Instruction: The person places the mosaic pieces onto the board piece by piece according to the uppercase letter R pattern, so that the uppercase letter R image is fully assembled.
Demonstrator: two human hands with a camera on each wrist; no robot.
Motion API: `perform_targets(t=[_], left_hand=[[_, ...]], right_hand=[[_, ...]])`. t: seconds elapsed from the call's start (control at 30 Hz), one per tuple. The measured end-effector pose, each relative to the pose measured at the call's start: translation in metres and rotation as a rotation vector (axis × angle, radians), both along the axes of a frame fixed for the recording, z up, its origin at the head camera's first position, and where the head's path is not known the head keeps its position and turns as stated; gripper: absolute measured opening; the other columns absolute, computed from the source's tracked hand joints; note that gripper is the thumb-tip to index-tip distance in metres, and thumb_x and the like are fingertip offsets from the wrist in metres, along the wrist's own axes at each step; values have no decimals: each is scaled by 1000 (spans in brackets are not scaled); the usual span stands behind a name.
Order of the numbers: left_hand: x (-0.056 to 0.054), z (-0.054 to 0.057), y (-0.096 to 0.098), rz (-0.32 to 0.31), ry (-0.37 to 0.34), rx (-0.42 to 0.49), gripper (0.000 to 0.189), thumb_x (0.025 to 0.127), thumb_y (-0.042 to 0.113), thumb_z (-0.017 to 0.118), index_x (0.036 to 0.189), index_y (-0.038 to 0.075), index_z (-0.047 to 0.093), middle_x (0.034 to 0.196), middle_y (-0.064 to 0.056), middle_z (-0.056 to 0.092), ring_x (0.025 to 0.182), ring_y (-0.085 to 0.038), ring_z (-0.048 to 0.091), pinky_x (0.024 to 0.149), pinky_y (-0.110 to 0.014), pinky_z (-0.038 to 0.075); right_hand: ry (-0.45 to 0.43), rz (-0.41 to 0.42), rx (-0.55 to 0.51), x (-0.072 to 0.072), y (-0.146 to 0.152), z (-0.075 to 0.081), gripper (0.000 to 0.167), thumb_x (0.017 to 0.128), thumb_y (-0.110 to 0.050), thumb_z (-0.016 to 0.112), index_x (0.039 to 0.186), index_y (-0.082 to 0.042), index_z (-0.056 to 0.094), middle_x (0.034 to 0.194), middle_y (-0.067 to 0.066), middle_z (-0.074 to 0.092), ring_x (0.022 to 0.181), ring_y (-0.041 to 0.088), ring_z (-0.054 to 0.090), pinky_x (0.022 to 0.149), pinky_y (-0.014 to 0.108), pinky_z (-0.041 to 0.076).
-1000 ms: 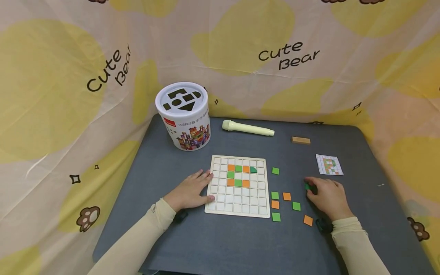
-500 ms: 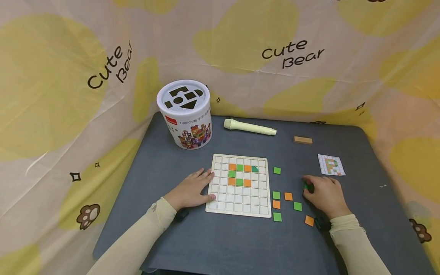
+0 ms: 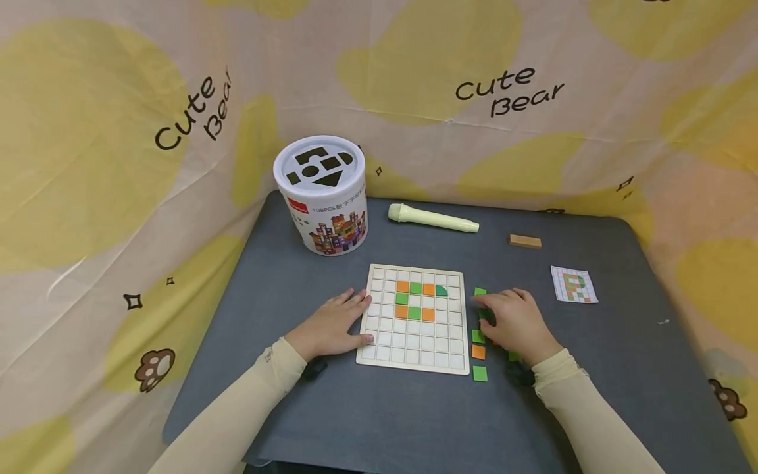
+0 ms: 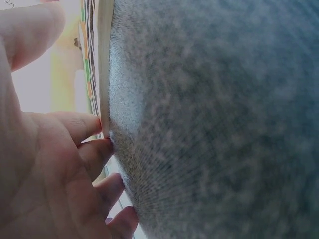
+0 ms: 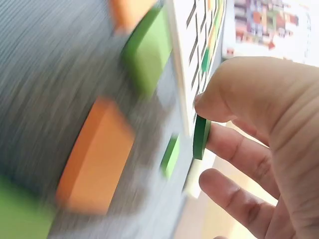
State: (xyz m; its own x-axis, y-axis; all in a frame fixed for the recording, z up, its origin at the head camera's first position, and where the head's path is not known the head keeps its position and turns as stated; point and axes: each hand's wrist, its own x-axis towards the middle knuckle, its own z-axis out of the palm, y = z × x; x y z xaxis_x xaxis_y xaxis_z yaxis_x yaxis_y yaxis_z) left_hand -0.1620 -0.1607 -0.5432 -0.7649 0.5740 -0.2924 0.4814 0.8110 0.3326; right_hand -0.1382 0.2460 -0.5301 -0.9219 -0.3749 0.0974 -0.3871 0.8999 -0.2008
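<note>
A dark green tile [image 5: 201, 137] is pinched between the thumb and a finger of my right hand [image 3: 516, 324], just off the right edge of a cream grid board [image 3: 408, 361]. My left hand [image 3: 331, 327] rests at the board's left edge, fingers spread and straight; in the left wrist view its fingertips [image 4: 89, 127] touch the board's side. Orange and green tiles fill some cells near the board's top, with a dark green rounded tile [image 3: 441, 290] at the upper right of them. Beneath and beside my right hand lie loose tiles, among them an orange tile [image 3: 478, 352] and a green tile [image 3: 480, 374].
A white bucket [image 3: 322, 197] with shape cut-outs in its lid stands at the back left. Beside it lies a pale yellow toy microphone [image 3: 433, 218]. Farther right are a wooden block [image 3: 525, 241] and a small pattern card [image 3: 574, 285]. Patterned cloth hangs behind the table.
My right hand has moved left with the dark green tile, from the tabletop below the card to beside the board. My left hand stays on the board's edge.
</note>
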Motion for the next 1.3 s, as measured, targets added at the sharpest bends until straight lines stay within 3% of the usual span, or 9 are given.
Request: perform_targets(t=[0.27,0.53,1.3], left_hand=[[1,-1,-1,7,-5,10,94,101,69,56,171,14,25,176,-5,21,163,-30,12,128,-51,17],[0,-4,0,7,-3,5,94,100,70,55,171,15,25,176,-4,20,163,-29,12,129,-50,16],[0,-2,-2,3,1,1,93,101,68,56,171,14,25,176,-4,20,163,-30,12,129,-50,16]], right_hand=[[12,133,-14,-9,-38,-7,45,83,-19,90,126,-15,80,107,-4,78,101,27,68,110,68,38],[-5,172,-9,-12,-57,-10,42,85,-19,89,126,-18,80,110,-6,79,104,26,68,110,66,39],[-29,141,0,-15,-70,-6,45,86,-26,91,128,-18,79,112,-4,79,106,26,68,112,67,37]])
